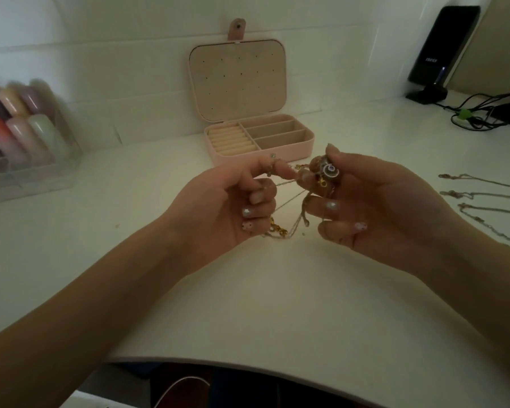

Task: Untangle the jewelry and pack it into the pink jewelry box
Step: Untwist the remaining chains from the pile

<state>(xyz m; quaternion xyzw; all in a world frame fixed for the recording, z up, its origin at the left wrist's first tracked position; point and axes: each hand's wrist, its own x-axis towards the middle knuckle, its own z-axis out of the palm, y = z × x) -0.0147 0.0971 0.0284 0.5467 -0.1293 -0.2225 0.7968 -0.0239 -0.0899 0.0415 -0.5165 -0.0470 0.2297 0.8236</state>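
A tangle of thin gold and silver chains (295, 201) hangs between my two hands above the white table. My left hand (233, 201) pinches a chain between thumb and forefinger, and a gold chain (277, 228) dangles below its curled fingers. My right hand (362, 201) grips the knot of the tangle, with a round white charm (330, 171) showing at its fingertips. The pink jewelry box (289, 150) stands open just behind my hands, lid upright (237, 78). Its ring rolls and three compartments look empty.
Three separate thin chains (483, 195) lie stretched out on the table at the right. A clear organizer with pastel tubes (21, 134) stands at the left. At the back right are a black speaker (442, 51) and black cables (477, 113). The table's curved front edge (248, 365) is near me.
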